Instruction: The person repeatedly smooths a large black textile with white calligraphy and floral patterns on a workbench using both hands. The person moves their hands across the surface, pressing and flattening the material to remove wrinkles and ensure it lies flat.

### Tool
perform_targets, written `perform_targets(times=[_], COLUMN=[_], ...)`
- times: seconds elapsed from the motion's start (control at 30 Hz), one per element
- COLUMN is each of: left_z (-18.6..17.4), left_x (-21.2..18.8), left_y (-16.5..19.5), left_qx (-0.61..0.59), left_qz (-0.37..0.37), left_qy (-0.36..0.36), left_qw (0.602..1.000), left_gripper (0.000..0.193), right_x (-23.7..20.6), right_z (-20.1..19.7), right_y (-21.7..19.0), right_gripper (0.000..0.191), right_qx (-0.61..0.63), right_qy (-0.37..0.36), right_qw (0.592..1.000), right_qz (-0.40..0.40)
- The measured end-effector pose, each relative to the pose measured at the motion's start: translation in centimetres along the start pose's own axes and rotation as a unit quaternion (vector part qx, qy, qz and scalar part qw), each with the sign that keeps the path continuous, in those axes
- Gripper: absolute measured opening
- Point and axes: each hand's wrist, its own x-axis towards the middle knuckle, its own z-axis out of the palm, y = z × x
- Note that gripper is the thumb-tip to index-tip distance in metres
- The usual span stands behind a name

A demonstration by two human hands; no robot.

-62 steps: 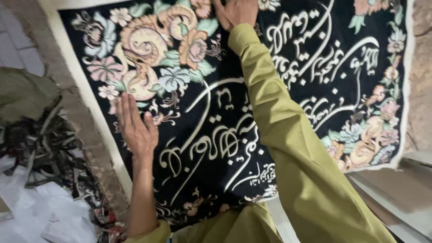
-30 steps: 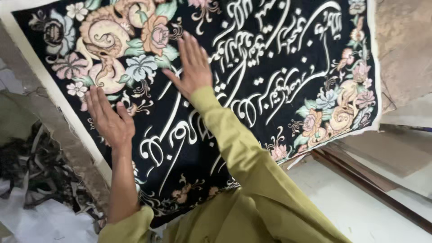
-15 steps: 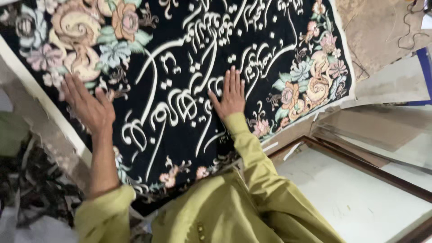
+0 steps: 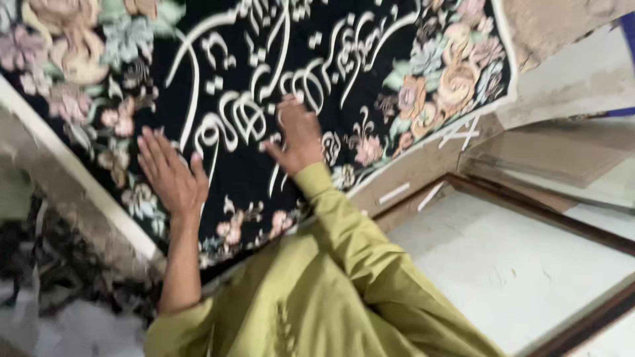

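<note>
Pressing down, I have my left hand (image 4: 170, 175) spread flat, fingers open, on the black embroidered cloth (image 4: 317, 79) near its white-bordered lower edge. My right hand (image 4: 296, 135) lies palm down on the white lettering, fingers loosely open, gripping nothing. The cloth lies spread over the counter (image 4: 562, 26), flower motifs at its corners, beside a brown wooden frame (image 4: 529, 205).

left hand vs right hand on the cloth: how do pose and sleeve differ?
The left hand lies flat with fingers spread, forearm bare; the right hand has fingers together and curled, its arm covered to the wrist by a green sleeve. Both rest on the black embroidered cloth, holding nothing.
</note>
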Motion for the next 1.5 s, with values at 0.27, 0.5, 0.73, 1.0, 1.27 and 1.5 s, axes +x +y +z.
perform_targets(times=[0.27,0.5,0.73,1.0,1.27,1.5], left_z=[-0.4,-0.6,-0.3,-0.1,-0.3,-0.5], left_x=[0.7,0.7,0.8,0.4,0.0,-0.6], left_y=[0.4,0.2,0.2,-0.5,-1.0,-1.4], left_qx=[-0.013,-0.018,-0.029,-0.027,-0.028,0.012], left_qz=[0.002,0.005,0.012,-0.017,-0.014,0.007], left_qy=[0.005,0.001,0.02,0.018,0.049,0.05], left_qw=[1.0,1.0,0.999,0.999,0.998,0.999], left_gripper=[0.077,0.077,0.073,0.067,0.069,0.07], right_x=[-6.6,-10.0,-11.7,-4.5,-3.8,-5.0], right_z=[-1.1,1.1,-1.6,1.2,-1.7,-3.7], right_y=[10.1,16.4,16.6,1.0,8.4,14.6], right_gripper=[0.1,0.092,0.081,0.089,0.086,0.089], right_qx=[-0.037,-0.031,0.03,0.074,0.032,0.034], right_qy=[0.148,0.18,0.216,0.059,0.058,0.087], right_qw=[0.988,0.983,0.976,0.974,0.981,0.987], right_qz=[0.008,0.021,0.0,-0.205,-0.185,-0.133])
